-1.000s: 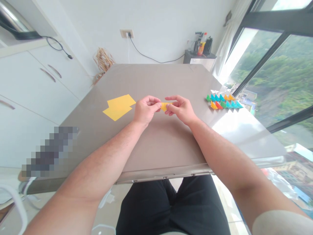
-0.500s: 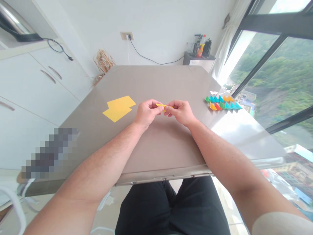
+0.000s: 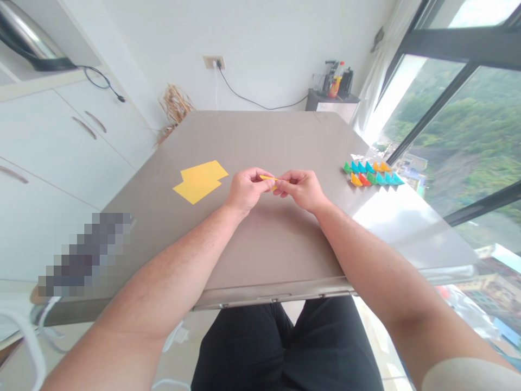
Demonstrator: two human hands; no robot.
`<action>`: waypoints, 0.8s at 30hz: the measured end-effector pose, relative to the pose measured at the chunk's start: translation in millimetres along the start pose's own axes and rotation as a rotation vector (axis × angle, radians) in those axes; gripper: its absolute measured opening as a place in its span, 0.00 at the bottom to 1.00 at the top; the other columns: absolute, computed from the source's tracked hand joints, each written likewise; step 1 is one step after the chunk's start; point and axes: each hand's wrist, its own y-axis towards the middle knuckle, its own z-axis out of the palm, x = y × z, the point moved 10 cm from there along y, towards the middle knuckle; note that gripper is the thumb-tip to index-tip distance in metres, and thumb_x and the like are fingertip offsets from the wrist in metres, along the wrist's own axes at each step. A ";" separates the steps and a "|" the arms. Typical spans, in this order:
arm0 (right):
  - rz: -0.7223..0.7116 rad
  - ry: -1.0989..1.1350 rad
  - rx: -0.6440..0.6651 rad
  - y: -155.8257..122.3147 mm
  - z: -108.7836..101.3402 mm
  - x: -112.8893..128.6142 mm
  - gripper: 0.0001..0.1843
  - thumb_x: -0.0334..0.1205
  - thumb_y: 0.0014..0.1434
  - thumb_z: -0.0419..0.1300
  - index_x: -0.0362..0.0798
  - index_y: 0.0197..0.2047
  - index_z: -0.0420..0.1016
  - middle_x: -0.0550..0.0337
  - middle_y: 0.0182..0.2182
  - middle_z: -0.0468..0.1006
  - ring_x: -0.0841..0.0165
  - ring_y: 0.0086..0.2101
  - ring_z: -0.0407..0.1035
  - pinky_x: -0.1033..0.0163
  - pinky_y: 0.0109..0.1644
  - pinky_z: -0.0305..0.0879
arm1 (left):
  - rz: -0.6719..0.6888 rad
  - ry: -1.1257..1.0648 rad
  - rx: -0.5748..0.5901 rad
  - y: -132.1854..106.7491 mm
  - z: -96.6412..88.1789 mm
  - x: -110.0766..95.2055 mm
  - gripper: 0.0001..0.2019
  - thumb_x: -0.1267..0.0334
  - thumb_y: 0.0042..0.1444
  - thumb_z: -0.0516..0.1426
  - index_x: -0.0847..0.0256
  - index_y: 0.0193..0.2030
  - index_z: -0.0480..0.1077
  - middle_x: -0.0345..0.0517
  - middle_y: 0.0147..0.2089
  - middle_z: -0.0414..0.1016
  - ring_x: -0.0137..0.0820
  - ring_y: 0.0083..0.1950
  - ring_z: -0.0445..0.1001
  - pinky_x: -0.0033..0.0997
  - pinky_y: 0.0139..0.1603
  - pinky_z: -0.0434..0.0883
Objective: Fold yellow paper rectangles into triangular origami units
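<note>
Between my two hands is a small folded piece of yellow paper [image 3: 268,177], held above the middle of the table. My left hand [image 3: 247,188] pinches its left end between thumb and fingers. The right end is gripped by my right hand [image 3: 302,188], with the thumb pressed against the fold. Fingers cover most of the paper, so its full shape is hidden. Left of my hands, flat yellow paper sheets [image 3: 199,181] lie overlapping on the table. Two rows of small folded paper boats [image 3: 371,179] in green, blue, orange and red stand at the right.
The grey-brown table [image 3: 260,136] stretches out to the wall. A blurred-out dark object [image 3: 87,252] lies at its left edge. Beyond the far right corner, a small cabinet [image 3: 331,103] holds a bottle [image 3: 336,81]. Windows line the right side.
The whole view has shifted slightly. Both hands keep hold of the folded yellow paper, which shows a little less between the fingers at the right.
</note>
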 end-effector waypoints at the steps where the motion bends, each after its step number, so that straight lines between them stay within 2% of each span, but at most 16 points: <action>1: -0.003 -0.007 -0.006 0.0 -0.4 0.2 0.17 0.53 0.52 0.71 0.46 0.31 0.80 0.56 0.27 0.83 0.69 0.28 0.75 0.64 0.35 0.73 | 0.003 0.014 -0.001 0.0 -0.3 -0.3 0.08 0.61 0.45 0.69 0.61 0.31 0.78 0.43 0.29 0.78 0.30 0.32 0.75 0.34 0.40 0.73; 5: -0.017 -0.056 -0.052 -0.9 -4.3 1.8 0.13 0.48 0.54 0.68 0.46 0.30 0.79 0.57 0.26 0.82 0.70 0.27 0.74 0.64 0.33 0.71 | 0.018 0.068 -0.015 -0.1 -1.4 -1.1 0.08 0.59 0.48 0.69 0.61 0.32 0.79 0.44 0.29 0.78 0.30 0.33 0.75 0.34 0.39 0.72; 10: -0.029 -0.104 -0.082 -1.7 -7.9 -0.1 0.11 0.45 0.55 0.67 0.46 0.31 0.78 0.57 0.26 0.82 0.69 0.27 0.73 0.64 0.33 0.69 | 0.013 0.032 -0.025 0.8 -1.1 2.3 0.10 0.58 0.48 0.69 0.61 0.31 0.78 0.44 0.31 0.79 0.30 0.33 0.75 0.33 0.38 0.73; 16: -0.054 -0.188 -0.108 -2.9 -9.4 2.5 0.11 0.46 0.55 0.67 0.46 0.32 0.81 0.55 0.30 0.83 0.67 0.29 0.74 0.61 0.35 0.71 | 0.025 0.074 0.025 2.3 3.9 4.1 0.08 0.58 0.50 0.67 0.60 0.31 0.77 0.44 0.30 0.78 0.29 0.31 0.73 0.33 0.37 0.71; 24: -0.064 -0.216 -0.132 -4.8 -12.6 5.4 0.11 0.47 0.54 0.67 0.47 0.30 0.81 0.55 0.28 0.83 0.66 0.28 0.75 0.62 0.32 0.69 | 0.052 0.125 0.043 1.2 6.3 0.6 0.07 0.59 0.51 0.66 0.60 0.32 0.78 0.44 0.31 0.79 0.30 0.34 0.74 0.33 0.39 0.71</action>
